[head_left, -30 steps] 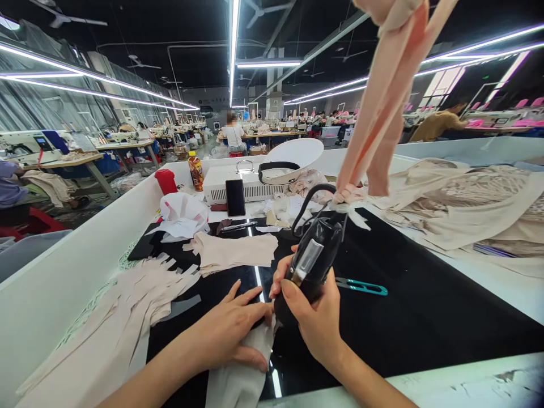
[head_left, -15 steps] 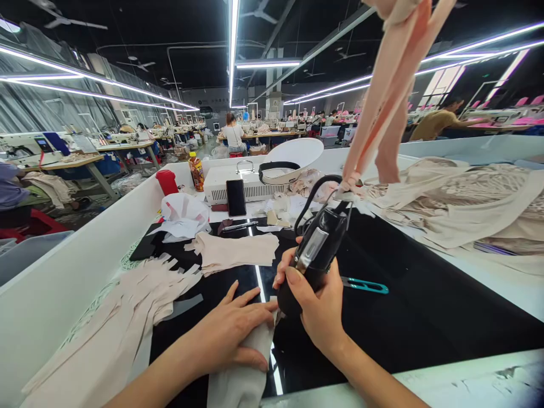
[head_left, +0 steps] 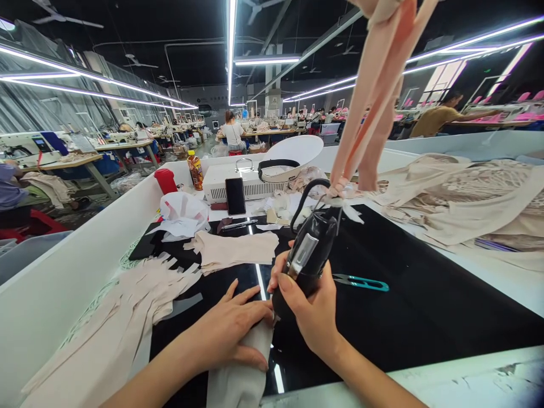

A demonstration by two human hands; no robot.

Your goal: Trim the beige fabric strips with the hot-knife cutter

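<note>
My right hand (head_left: 312, 309) is wrapped round a black hand-held tool (head_left: 309, 255) that hangs by a cord from beige fabric strips (head_left: 374, 107) overhead. The tool's lower end meets a pale fabric piece (head_left: 240, 371) on the black work surface (head_left: 425, 306). My left hand (head_left: 229, 328) lies on that fabric piece, fingers stretched forward and thumb curled under its edge, holding it down right beside the tool.
A pile of beige cut pieces (head_left: 127, 317) lies to the left, another stack (head_left: 238, 249) behind my hands. Teal thread snips (head_left: 361, 282) lie right of the tool. Beige garments (head_left: 467, 198) heap at the right. A phone (head_left: 235, 196), white box (head_left: 238, 181), red cup (head_left: 165, 181) and bottle (head_left: 196, 170) stand at the back.
The tool rose slightly and came back down toward the fabric piece; the hanging strips swung a little left. My left hand stayed on the fabric.
</note>
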